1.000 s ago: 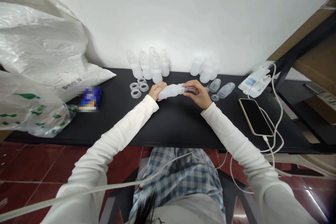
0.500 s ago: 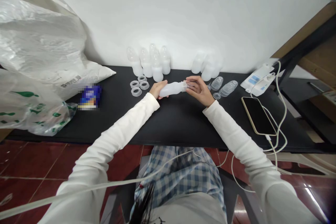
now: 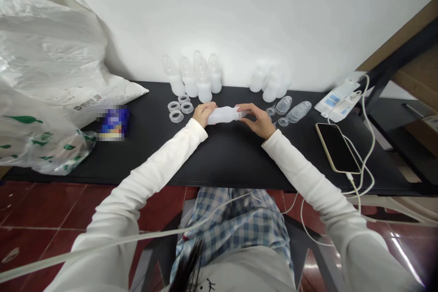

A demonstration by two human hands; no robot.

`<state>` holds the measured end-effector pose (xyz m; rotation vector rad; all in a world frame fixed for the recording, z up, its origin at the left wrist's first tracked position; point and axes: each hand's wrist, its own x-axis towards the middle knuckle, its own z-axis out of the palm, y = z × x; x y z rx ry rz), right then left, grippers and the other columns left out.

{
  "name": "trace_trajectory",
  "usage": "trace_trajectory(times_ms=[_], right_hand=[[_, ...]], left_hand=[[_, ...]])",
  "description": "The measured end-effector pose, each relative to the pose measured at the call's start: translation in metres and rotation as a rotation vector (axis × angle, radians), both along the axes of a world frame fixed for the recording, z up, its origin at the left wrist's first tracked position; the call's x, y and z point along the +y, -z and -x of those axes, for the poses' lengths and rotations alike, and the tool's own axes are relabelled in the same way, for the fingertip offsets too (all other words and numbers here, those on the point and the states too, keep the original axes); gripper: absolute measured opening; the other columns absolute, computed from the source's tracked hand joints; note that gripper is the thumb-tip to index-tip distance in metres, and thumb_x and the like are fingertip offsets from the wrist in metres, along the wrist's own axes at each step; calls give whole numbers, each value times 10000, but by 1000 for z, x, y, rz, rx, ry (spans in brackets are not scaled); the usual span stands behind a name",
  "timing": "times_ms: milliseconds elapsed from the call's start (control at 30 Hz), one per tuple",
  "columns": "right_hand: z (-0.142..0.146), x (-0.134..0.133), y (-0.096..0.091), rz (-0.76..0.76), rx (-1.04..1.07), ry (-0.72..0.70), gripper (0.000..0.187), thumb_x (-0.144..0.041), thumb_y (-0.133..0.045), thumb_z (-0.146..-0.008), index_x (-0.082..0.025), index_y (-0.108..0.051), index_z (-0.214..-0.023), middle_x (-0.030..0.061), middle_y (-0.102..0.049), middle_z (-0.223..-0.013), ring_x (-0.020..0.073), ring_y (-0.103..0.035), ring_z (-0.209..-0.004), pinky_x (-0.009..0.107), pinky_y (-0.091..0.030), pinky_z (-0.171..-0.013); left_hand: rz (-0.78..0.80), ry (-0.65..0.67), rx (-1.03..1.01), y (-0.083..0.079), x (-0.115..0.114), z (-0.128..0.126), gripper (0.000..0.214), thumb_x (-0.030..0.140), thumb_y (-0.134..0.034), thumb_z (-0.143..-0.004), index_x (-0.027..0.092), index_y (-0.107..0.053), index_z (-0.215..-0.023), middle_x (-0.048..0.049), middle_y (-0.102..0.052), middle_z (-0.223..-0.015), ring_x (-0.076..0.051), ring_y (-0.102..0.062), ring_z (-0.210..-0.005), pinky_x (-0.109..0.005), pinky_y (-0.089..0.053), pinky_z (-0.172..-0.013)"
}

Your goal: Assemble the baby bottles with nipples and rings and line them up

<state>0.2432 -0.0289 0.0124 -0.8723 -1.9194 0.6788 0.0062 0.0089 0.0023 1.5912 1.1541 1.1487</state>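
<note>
White bag (image 3: 51, 45): running off the left frame edge, getting cut off
Left hand (image 3: 204, 114): gripping and covering the base end of the bottle (image 3: 223, 115)
Bottle: hanging out over the table (image 3: 232, 159), well in from its front edge, long axis running left-right, neck pointing right
Right hand (image 3: 256, 120): pinching a clear piece (image 3: 244, 113) at the neck, mostly hiding it tbh
Phone (image 3: 337, 148): lying well apart
</note>
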Motion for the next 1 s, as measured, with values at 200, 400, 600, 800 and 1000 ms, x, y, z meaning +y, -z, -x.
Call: trace_trajectory(times_ms=[200, 400, 600, 800, 1000], right_hand=[[1, -2, -1, 23, -195, 179, 446, -554, -623, -878, -228, -610, -1182, 10, -699, -875, 146, -626, -696, 290, -524, -731], [3, -3, -8, 29, -376, 425, 610, -639, -284, -993, -198, -570, -682, 21, -586, -649, 147, -528, -638, 287, -390, -671], [6, -5, -5, -219, -464, 561, 503, -496, -278, -1031, -198, -676, -956, 104, -673, -879, 239, -586, -869, 367, -396, -813], [15, -12, -6, -331, -562, 480, 464, -470, -299, -1015, -188, -662, -1077, 137, -687, -987, 283, -583, -935, 425, -396, -868], [13, -5, -3, -185, -489, 636, 532, -383, -218, -1034, -199, -646, -778, 77, -626, -648, 225, -583, -698, 408, -398, -832]], left_hand=[[-100, -3, 82, -6, -5, 2, 487, 618, -483, -869, 165, -647, -793, -37, -659, -713, -173, -634, -672, -256, -482, -564], [-480, 179, 415, -9, -7, 11, 593, 599, -762, -723, 216, -666, -1165, -68, -693, -1160, -252, -655, -1091, -367, -508, -990], [-564, 102, 430, -8, -9, 4, 539, 565, -778, -736, 202, -670, -1118, -77, -682, -1119, -247, -648, -1079, -374, -516, -981], [-157, 52, 229, -5, -22, -11, 484, 649, -563, -860, 184, -678, -928, -21, -686, -832, -173, -640, -748, -302, -539, -727], [-518, 174, 396, -1, -19, -12, 545, 577, -760, -765, 208, -673, -1156, -81, -688, -1127, -243, -641, -1052, -403, -521, -967]])
